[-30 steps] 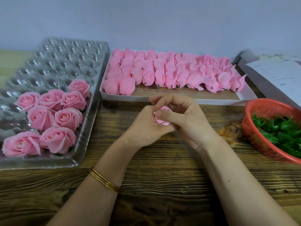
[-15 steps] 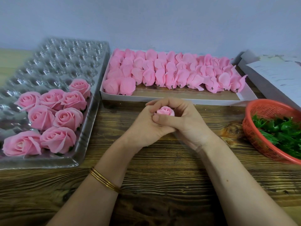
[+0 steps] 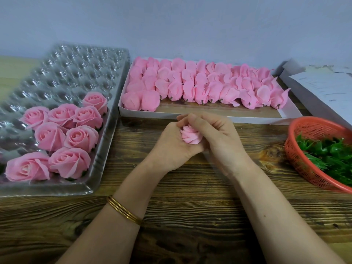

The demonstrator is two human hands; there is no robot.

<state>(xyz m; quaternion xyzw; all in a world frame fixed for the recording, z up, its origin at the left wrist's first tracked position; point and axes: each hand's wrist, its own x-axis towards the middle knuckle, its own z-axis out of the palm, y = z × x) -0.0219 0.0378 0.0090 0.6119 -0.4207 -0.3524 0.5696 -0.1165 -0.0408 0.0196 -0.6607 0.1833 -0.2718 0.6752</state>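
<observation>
On the table (image 3: 190, 197), the tray (image 3: 76, 69) with roses (image 3: 82, 136) lies left of the box (image 3: 257, 119); basket (image 3: 293, 159) and papers (image 3: 323, 88) right of it; bud (image 3: 190, 136) before it.

The head camera looks forward and down, close over the left hand (image 3: 171, 149) and right hand (image 3: 219, 136), toward the wall (image 3: 171, 25).

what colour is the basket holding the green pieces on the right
Orange-red: a plastic mesh basket, seen best in the head view at the right edge.
</observation>
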